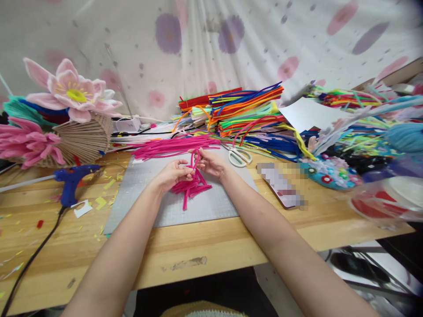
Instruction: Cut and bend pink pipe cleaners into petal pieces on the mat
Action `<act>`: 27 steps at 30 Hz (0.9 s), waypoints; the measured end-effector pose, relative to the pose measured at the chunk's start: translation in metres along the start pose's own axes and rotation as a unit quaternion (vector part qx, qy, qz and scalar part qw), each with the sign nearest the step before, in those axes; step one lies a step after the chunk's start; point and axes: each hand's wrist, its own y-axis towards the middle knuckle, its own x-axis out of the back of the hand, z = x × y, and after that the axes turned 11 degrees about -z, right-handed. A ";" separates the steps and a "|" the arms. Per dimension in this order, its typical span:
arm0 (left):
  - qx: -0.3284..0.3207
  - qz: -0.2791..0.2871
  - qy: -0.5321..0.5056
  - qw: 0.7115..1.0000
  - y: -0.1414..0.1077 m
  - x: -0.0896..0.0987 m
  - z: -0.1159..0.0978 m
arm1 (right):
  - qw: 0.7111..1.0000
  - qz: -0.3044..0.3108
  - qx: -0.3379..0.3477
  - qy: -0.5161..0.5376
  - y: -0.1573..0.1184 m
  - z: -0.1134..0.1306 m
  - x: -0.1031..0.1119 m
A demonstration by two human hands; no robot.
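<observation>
White cloth (271, 39) printed with pink and purple blooms hangs behind a wooden desk (185, 246), whose plank grain runs sideways and whose front edge carries a scuffed patch. On the desk lies a grey cutting mat (139, 198), and above it, near the middle, is a magenta loop (195, 160) of fuzzy stem. Its long axis runs away from the person, the rounded bend at the far end leaning slightly right. The left grip (176, 172) pinches the loop's near part; the right grip (210, 163) has its fingertips closed on the far side. Just beneath sits a pile of short magenta pieces (193, 187), pointing various ways, one end toward the person. Long magenta stems (175, 146) lie crosswise over the mat's far edge. Pale-handled scissors (239, 156) rest right of them. A phone (280, 187) slants nearby, its screen pixelated beyond reading; red marking on a tub (386, 198) is too blurred to make out. At left, a blue glue gun (74, 180) lies below a pink fabric flower (72, 90).
</observation>
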 end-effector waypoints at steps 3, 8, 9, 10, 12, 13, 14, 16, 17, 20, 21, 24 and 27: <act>0.002 0.007 -0.004 1.000 0.000 -0.001 0.001 | 0.999 -0.020 0.026 -0.009 0.003 -0.002 0.002; 0.005 -0.001 -0.003 1.000 -0.002 -0.005 0.000 | 0.997 -0.064 0.047 -0.013 0.007 -0.003 0.003; 0.006 -0.002 -0.002 1.000 -0.002 -0.005 0.000 | 0.996 -0.073 0.048 -0.016 0.007 -0.003 0.003; 0.007 -0.001 -0.001 1.000 -0.002 -0.006 0.001 | 0.996 -0.079 0.050 -0.016 0.007 -0.003 0.002; 0.008 0.004 0.000 1.000 -0.002 -0.006 0.001 | 0.995 -0.087 0.049 -0.011 0.008 -0.003 0.002; 0.008 0.007 0.001 1.000 -0.002 -0.006 0.001 | 0.995 -0.089 0.047 -0.007 0.008 -0.003 0.001; 0.008 0.009 0.002 1.000 -0.001 -0.006 0.001 | 0.995 -0.091 0.044 -0.001 0.008 -0.002 0.001; 0.007 0.010 0.007 1.000 -0.002 -0.006 0.001 | 0.994 -0.097 0.041 0.013 0.009 -0.002 -0.001; 0.006 0.008 0.010 1.000 -0.002 -0.006 0.001 | 0.994 -0.101 0.043 0.020 0.009 -0.002 -0.002; 0.005 0.006 0.020 1.000 -0.003 -0.006 0.000 | 0.990 -0.123 0.063 0.024 0.008 -0.002 -0.006; 0.004 0.006 0.023 1.000 -0.003 -0.006 0.000 | 0.988 -0.131 0.074 0.020 0.008 -0.002 -0.008; -0.012 -0.004 0.054 0.998 0.000 -0.004 -0.002 | 0.985 -0.143 0.096 -0.002 0.008 -0.002 -0.010; -0.103 -0.088 0.154 0.979 0.004 0.003 -0.003 | 0.986 -0.141 0.087 -0.016 0.010 0.002 -0.005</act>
